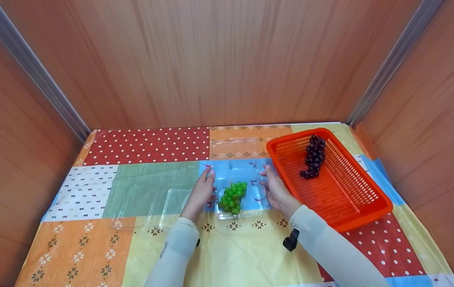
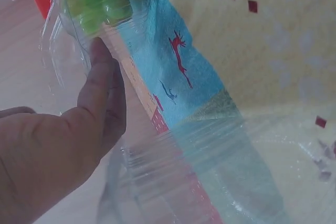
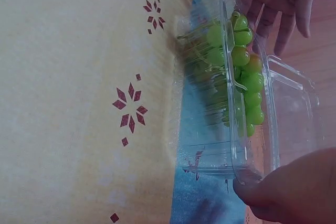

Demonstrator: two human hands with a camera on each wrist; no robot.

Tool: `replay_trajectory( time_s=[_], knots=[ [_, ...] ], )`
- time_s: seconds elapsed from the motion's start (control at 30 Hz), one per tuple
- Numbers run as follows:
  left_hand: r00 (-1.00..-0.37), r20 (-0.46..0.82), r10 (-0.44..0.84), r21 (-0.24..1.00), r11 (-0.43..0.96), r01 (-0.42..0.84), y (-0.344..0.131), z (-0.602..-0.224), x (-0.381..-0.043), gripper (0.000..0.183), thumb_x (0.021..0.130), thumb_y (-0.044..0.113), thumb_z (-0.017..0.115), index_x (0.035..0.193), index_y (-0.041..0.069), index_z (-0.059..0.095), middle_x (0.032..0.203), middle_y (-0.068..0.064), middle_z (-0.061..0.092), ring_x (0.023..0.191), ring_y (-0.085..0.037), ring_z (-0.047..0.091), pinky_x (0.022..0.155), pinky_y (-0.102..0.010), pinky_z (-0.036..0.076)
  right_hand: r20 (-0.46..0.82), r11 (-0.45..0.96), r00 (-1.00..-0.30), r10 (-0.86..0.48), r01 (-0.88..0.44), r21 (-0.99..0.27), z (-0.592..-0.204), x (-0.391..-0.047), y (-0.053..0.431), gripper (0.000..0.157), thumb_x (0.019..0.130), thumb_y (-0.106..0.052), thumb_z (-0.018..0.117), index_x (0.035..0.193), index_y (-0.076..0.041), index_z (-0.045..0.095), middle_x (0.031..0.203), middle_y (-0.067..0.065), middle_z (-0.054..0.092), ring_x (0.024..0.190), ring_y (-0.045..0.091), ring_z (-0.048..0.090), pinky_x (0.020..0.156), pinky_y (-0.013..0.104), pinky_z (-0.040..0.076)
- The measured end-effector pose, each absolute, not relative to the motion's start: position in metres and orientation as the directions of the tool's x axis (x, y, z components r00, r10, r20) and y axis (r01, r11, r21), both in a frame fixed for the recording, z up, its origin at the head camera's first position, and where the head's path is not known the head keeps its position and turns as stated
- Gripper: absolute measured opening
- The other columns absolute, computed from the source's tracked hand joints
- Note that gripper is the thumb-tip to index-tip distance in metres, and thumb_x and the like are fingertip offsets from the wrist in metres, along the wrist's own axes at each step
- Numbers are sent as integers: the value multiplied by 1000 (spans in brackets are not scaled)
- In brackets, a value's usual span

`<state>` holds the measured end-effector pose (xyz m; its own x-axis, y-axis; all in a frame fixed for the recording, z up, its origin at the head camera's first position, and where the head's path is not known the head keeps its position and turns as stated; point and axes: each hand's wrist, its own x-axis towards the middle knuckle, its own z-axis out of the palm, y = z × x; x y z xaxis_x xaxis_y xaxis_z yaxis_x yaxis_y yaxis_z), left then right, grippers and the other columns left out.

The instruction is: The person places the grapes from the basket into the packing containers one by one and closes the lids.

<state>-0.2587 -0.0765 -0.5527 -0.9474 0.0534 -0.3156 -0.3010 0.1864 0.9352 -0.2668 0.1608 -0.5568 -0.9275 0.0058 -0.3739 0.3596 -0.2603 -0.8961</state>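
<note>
A bunch of green grapes (image 1: 233, 198) lies in a clear plastic clamshell box (image 1: 257, 214), toward its near left side. The raised lid (image 3: 299, 114) shows behind the box in the right wrist view. My left hand (image 1: 200, 195) is beside the box's left wall, fingers extended; in the left wrist view, a fingertip (image 2: 100, 48) overlaps the wall just below the grapes. On the opposite side is my right hand (image 1: 278, 192), its fingers spread apart. The right wrist view shows part of that hand (image 3: 294, 187) right at the box's corner.
An orange plastic basket (image 1: 360, 177) stands on the right with a bunch of dark purple grapes (image 1: 314, 157) inside. More clear plastic packaging (image 1: 143, 203) lies left of my left hand. A patchwork-patterned cloth (image 1: 151, 145) covers the table, with wood-grain panels (image 1: 211, 63) around it.
</note>
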Motion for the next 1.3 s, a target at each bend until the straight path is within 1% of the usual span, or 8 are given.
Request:
replay_trajectory(
  time_s=[0.27,0.43,0.53,0.8,0.93,1.07,1.17,1.3],
  knots=[
    [-930,-360,68,927,140,-348,-81,-551,-260,74,86,73,29,145,28,28,127,-16,45,110,-37,49,89,-52,45,-376,-271,-926,28,355,-895,-556,-267,162,53,101,-45,32,141,-11,34,142,15,34,133,37,31,111,52,22],
    [-925,-376,58,919,152,-364,-84,-550,-261,71,88,72,30,130,16,44,113,-18,47,97,-39,56,86,-53,46,-389,-267,-921,10,373,-889,-555,-268,162,58,100,-47,32,145,-10,30,141,14,36,131,35,34,110,50,22],
    [-924,-377,60,918,157,-365,-86,-550,-261,67,89,70,31,126,16,46,108,-16,47,95,-38,57,86,-51,46,-398,-256,-917,-9,387,-886,-555,-270,162,59,100,-49,32,145,-10,32,141,13,36,132,35,33,111,50,21],
    [-941,-327,86,940,130,-315,-84,-552,-263,62,97,58,28,143,18,36,130,-19,42,114,-36,47,92,-50,45,-378,-309,-925,-43,372,-876,-557,-270,165,64,100,-51,29,142,-3,31,147,17,29,137,39,26,114,50,14],
    [-935,-343,89,935,133,-330,-85,-551,-259,75,89,71,27,143,20,37,138,-15,41,121,-35,47,98,-51,41,-400,-344,-916,-42,389,-854,-557,-269,166,67,99,-52,29,141,0,30,147,20,29,137,38,27,114,47,17],
    [-929,-356,107,931,133,-341,-86,-550,-253,93,77,83,29,144,18,37,142,-11,41,125,-33,45,102,-50,38,-467,-379,-884,-5,434,-817,-555,-267,167,51,100,-44,35,131,-5,38,141,18,35,132,36,32,111,46,22],
    [-926,-351,138,933,129,-335,-87,-550,-248,89,82,77,33,147,15,32,145,-12,38,129,-34,41,105,-50,34,-507,-393,-862,-7,469,-791,-553,-263,168,41,97,-34,40,129,-9,40,138,16,36,131,36,29,110,48,22],
    [-924,-349,155,936,115,-334,-81,-550,-240,62,97,50,39,148,17,29,150,-10,32,135,-33,34,106,-51,32,-524,-364,-849,-68,510,-779,-550,-254,175,49,92,-23,41,141,-13,36,145,14,29,135,38,23,110,53,18]
  ],
)
